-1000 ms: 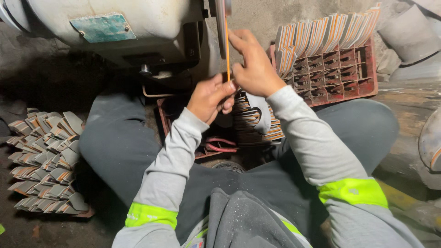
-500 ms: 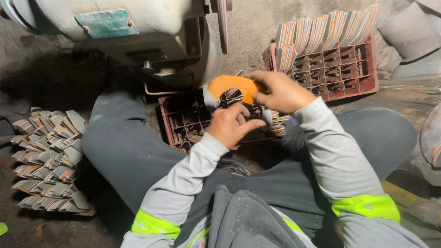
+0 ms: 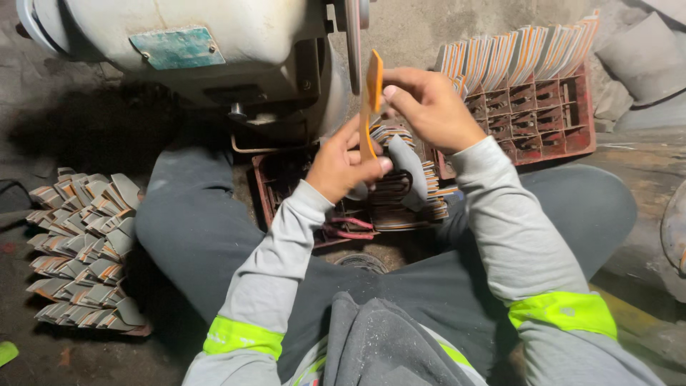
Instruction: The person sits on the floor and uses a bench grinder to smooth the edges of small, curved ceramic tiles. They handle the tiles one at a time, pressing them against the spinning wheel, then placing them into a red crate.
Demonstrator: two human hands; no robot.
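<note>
Both my hands pinch a thin, flat orange plastic piece, held edge-on and upright: my left hand clamps its lower end between thumb and fingers, my right hand grips the upper end. It stands just beside the narrow vertical grinding wheel of the cream-coloured bench machine; whether the two touch I cannot tell. Little room lies between the piece and the wheel, more open space toward my lap. Seen edge-on, the piece's face and full outline are hard to make out, and the wheel's top is cut off by the frame. Below my wrists sits a dark red slotted crate, partly hidden by my arms, with striped pieces in it. Behind my right hand a second red plastic crate carries a row of orange-and-grey striped pieces. On the floor to my left lies a stack of grey-and-orange pieces.
</note>
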